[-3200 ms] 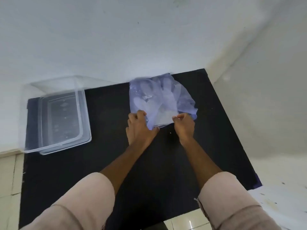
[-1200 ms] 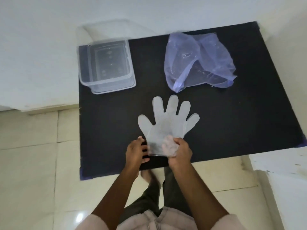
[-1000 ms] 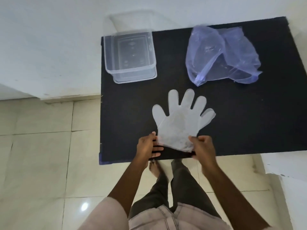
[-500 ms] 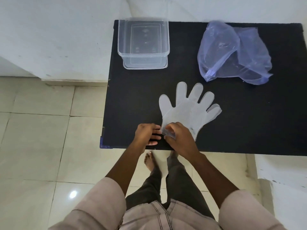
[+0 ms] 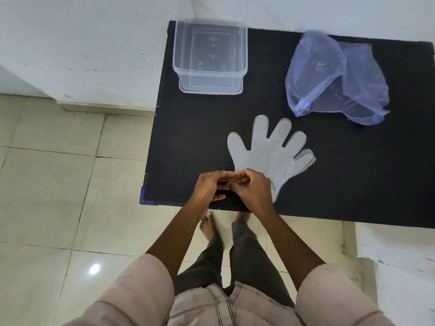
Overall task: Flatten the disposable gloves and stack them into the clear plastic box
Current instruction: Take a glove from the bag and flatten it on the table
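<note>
Black tabletop (image 5: 353, 184) beside white wall. Glove (image 5: 270, 156) lies flat near the front edge, fingers spread. Left hand (image 5: 209, 187) and right hand (image 5: 253, 191) meet at its cuff, fingertips apparently pinching it. Step: flattening. Next: lift and carry to clear plastic box (image 5: 210, 58), far left, which looks empty.

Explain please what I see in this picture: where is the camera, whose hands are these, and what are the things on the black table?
The camera sits on a person's head and looks down, so the arms are their own. The left hand and right hand meet at the cuff of a clear disposable glove lying flat on the black table. Whether they pinch it is hard to tell. Farther back stand a clear plastic box, apparently empty, and a bluish plastic bag.
</note>
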